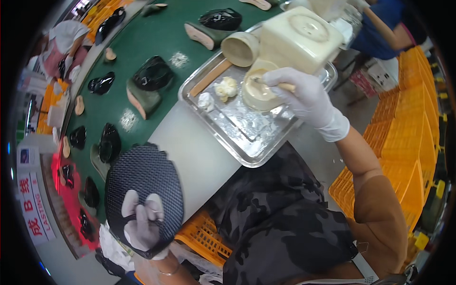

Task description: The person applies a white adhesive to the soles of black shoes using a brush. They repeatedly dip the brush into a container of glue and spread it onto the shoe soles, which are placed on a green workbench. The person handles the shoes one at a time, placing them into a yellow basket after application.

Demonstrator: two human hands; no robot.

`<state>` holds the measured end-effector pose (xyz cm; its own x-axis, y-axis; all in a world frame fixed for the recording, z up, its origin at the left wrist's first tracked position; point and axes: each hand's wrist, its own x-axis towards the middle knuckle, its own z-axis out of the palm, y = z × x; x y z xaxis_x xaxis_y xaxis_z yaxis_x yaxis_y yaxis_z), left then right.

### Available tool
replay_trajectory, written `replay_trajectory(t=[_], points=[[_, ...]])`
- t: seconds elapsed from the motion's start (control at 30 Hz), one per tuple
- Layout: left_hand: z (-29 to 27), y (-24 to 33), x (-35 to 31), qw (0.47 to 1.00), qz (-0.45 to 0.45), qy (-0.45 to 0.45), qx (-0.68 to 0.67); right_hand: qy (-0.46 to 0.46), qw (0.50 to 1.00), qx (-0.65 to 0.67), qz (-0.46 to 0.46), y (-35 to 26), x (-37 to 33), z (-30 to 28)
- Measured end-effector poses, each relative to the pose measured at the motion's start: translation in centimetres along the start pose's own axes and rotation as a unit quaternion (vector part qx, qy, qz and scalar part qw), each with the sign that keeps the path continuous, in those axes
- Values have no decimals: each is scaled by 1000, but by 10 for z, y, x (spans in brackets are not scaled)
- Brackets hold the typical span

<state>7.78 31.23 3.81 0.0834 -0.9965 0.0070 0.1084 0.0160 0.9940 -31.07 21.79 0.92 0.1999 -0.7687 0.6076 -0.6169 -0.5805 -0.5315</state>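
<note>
Black textured piece [152,178] is near the green table [159,40], gripped by the left gloved hand [141,223], with bent fingers [129,203] on its face. The right gloved hand [304,99] is closed around 1 thin stick [287,87], at the cream cup [260,100] in the metal tray [247,163], near 2 whitish lumps [225,88].

In your left hand [143,219], gloved in thin matt white, the dark sheet [145,166] bears a rough, mesh-like texture. Your right hand [304,95] wears a smooth, lightly wrinkled glove [330,122]. The tray [223,141] is glossy metal — smeared white inside; its stick [210,78] looks wooden. Far, the cream container [297,45] seems smooth, shiny plastic. Left, black shoe uppers [153,73] gleam like patent leather. Right, crates [399,142] look plastic; near, camouflage cloth [280,204] appears matt.
</note>
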Motion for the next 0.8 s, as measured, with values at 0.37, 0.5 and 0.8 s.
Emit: replay_trajectory(t=[0.37, 0.5, 0.8], points=[[104, -41, 21, 888, -259, -243, -294, 37, 957, 258, 131, 9, -13, -1], [121, -55, 24, 852, -359, -237, -298, 81, 945, 288, 133, 1, -4, -8], [147, -76, 28, 804, -437, -250, -315, -38, 944, 316, -85, -5, 13, -8]])
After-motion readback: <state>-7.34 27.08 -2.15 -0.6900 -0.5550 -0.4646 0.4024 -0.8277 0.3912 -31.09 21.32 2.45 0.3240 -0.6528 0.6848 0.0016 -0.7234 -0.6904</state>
